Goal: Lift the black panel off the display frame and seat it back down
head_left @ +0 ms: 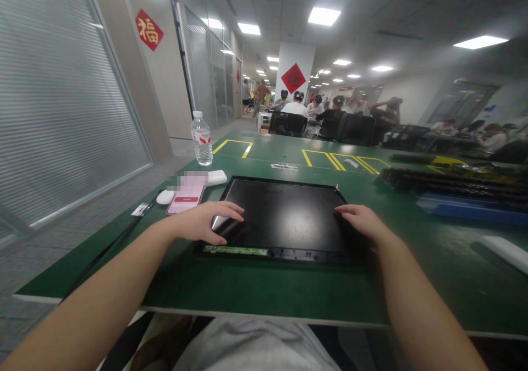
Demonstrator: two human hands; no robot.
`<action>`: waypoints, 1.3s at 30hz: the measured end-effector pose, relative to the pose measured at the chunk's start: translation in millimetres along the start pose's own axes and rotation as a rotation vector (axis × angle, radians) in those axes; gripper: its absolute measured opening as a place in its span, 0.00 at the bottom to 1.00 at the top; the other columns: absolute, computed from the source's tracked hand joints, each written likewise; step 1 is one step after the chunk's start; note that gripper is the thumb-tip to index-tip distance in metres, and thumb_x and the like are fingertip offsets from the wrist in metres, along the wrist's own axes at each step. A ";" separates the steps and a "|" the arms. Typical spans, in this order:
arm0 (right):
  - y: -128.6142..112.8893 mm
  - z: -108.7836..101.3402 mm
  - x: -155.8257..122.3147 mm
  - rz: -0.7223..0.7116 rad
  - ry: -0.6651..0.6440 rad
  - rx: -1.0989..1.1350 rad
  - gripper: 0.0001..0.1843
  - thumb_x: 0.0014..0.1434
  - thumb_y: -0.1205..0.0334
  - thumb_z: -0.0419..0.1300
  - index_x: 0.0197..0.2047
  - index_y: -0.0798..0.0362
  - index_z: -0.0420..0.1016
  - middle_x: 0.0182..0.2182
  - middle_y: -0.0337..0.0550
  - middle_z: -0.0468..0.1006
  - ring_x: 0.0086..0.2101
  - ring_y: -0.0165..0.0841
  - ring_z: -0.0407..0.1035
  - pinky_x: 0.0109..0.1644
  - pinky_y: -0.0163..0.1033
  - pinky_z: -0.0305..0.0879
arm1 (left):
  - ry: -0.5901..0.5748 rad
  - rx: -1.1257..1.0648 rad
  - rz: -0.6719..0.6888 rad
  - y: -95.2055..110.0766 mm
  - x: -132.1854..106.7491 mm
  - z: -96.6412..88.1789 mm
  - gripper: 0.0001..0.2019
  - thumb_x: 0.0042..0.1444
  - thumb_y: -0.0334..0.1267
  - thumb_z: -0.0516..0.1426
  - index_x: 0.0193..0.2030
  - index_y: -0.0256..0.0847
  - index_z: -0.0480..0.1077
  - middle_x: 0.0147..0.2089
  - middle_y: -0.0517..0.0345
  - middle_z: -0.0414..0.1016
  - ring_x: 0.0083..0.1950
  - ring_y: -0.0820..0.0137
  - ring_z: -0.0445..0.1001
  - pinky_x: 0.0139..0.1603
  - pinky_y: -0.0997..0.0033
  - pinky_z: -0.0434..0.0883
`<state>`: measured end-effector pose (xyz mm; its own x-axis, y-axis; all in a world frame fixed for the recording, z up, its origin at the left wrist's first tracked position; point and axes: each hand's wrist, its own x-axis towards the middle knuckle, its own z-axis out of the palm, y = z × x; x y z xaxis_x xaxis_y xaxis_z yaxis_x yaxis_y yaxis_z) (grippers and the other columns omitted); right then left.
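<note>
A flat LCD display panel [284, 209] with a black frame lies face up on the green table, directly in front of me. Along its near edge runs a narrow green circuit board [236, 250]. My left hand [208, 221] rests over the panel's left side, thumb and fingers spread apart. On the opposite side, my right hand [362, 221] has its fingers stretched out at the right edge, fingertips on or just above the frame. Its lower fingers are hidden. Neither hand is visibly closed round the panel.
Left of the panel are a phone [187, 194], a white mouse-like object [165, 197], a white case [216, 178] and a water bottle [201, 140]. Dark stacked parts [457, 187] and a blue tray [470, 209] stand right. A white bar [507, 253] lies near. People sit beyond.
</note>
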<state>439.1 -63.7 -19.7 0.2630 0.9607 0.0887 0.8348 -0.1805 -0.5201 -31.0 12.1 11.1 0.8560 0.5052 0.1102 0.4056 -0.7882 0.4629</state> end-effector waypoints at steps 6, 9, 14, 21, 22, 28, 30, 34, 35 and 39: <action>-2.5 -1.5 -0.1 0.012 0.003 -0.025 0.17 0.57 0.65 0.57 0.44 0.47 0.85 0.47 0.40 0.83 0.49 0.38 0.75 0.58 0.39 0.65 | 0.004 0.018 0.003 -0.3 0.5 0.3 0.27 0.47 0.38 0.67 0.57 0.49 0.75 0.66 0.52 0.70 0.64 0.58 0.70 0.65 0.62 0.63; -4.2 -1.6 -1.2 0.021 0.003 -0.025 0.17 0.57 0.65 0.57 0.45 0.48 0.84 0.47 0.40 0.83 0.50 0.38 0.75 0.58 0.38 0.65 | -0.004 0.027 -0.003 0.2 0.4 0.2 0.27 0.47 0.38 0.67 0.57 0.49 0.74 0.66 0.53 0.70 0.64 0.58 0.70 0.65 0.63 0.63; -2.9 -0.2 -1.7 -0.002 0.019 -0.003 0.17 0.56 0.66 0.57 0.44 0.48 0.84 0.46 0.40 0.83 0.50 0.37 0.75 0.58 0.38 0.65 | 0.008 0.043 -0.040 0.7 0.6 0.0 0.27 0.48 0.44 0.67 0.57 0.48 0.74 0.65 0.52 0.71 0.63 0.58 0.71 0.64 0.64 0.65; 2.1 -5.8 1.3 0.108 0.206 -0.022 0.18 0.55 0.63 0.57 0.45 0.48 0.84 0.44 0.42 0.84 0.46 0.39 0.76 0.52 0.39 0.68 | 0.136 0.154 -0.217 -8.9 5.9 4.3 0.24 0.59 0.55 0.56 0.54 0.42 0.76 0.63 0.45 0.73 0.61 0.54 0.72 0.63 0.57 0.66; 3.8 -6.8 2.1 0.138 0.223 -0.037 0.18 0.54 0.63 0.57 0.44 0.48 0.84 0.42 0.43 0.84 0.44 0.40 0.76 0.50 0.39 0.69 | 0.154 0.175 -0.233 -11.4 6.9 5.2 0.24 0.60 0.54 0.55 0.54 0.42 0.76 0.63 0.44 0.72 0.61 0.53 0.72 0.64 0.55 0.66; 16.1 -9.7 5.4 0.270 0.208 -0.128 0.15 0.50 0.62 0.59 0.38 0.48 0.86 0.36 0.45 0.85 0.37 0.41 0.78 0.38 0.38 0.70 | 0.192 0.248 -0.291 -21.4 12.2 9.4 0.23 0.62 0.45 0.49 0.57 0.38 0.75 0.64 0.41 0.72 0.64 0.51 0.70 0.65 0.51 0.64; 18.4 -10.2 5.6 0.287 0.179 -0.141 0.15 0.51 0.62 0.59 0.38 0.48 0.86 0.37 0.45 0.85 0.38 0.41 0.78 0.39 0.38 0.70 | 0.187 0.255 -0.295 -22.9 13.4 10.5 0.23 0.61 0.41 0.48 0.57 0.37 0.74 0.62 0.42 0.74 0.63 0.52 0.71 0.65 0.52 0.65; 21.5 -9.4 6.2 0.277 0.133 -0.125 0.16 0.50 0.63 0.59 0.39 0.47 0.86 0.40 0.44 0.84 0.41 0.42 0.78 0.41 0.40 0.70 | 0.197 0.243 -0.292 -25.6 15.2 13.7 0.23 0.57 0.35 0.48 0.56 0.40 0.75 0.60 0.48 0.76 0.62 0.56 0.72 0.66 0.54 0.65; 22.4 -8.6 6.6 0.274 0.123 -0.117 0.16 0.50 0.63 0.59 0.38 0.47 0.86 0.40 0.44 0.84 0.41 0.42 0.78 0.42 0.40 0.71 | 0.203 0.235 -0.292 -26.4 15.6 14.6 0.23 0.56 0.33 0.48 0.55 0.41 0.76 0.60 0.50 0.76 0.62 0.57 0.72 0.66 0.55 0.65; 26.0 -4.8 8.6 0.275 0.102 -0.085 0.14 0.47 0.66 0.61 0.35 0.46 0.86 0.35 0.44 0.85 0.35 0.39 0.78 0.40 0.39 0.72 | 0.237 0.209 -0.304 -29.1 16.8 17.3 0.26 0.52 0.29 0.48 0.56 0.40 0.76 0.60 0.50 0.77 0.62 0.58 0.73 0.66 0.56 0.65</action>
<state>465.4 -61.2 -28.3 0.5286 0.8479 0.0410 0.7615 -0.4523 -0.4642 -22.8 37.5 -15.8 0.6002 0.7728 0.2062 0.7051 -0.6329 0.3198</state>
